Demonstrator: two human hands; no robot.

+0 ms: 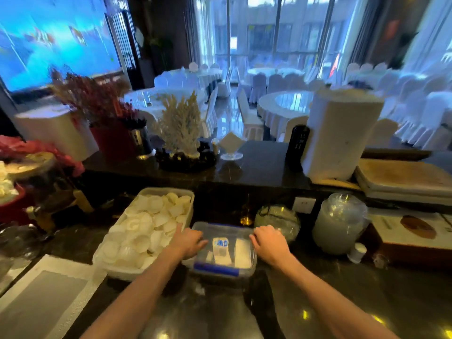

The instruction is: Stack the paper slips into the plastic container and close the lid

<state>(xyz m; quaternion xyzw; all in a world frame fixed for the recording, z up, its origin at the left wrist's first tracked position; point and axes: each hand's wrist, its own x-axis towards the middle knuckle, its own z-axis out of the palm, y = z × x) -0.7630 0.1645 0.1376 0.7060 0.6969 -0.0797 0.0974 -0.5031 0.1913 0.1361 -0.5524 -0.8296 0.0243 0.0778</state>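
A clear plastic container (223,250) with blue latches sits on the dark counter in front of me, its clear lid on top. White paper slips (242,253) show through the lid. My left hand (188,242) rests on the container's left edge, fingers curled over the lid. On the right edge lies my right hand (269,243), fingers bent down onto the lid. Whether the latches are snapped down I cannot tell.
A white tub (171,192) full of round white paper cups stands left of the container. Two bagged bundles (340,223) sit to the right, a brown box (413,236) beyond. A grey placemat (41,297) lies at the lower left. A raised ledge holds decorations behind.
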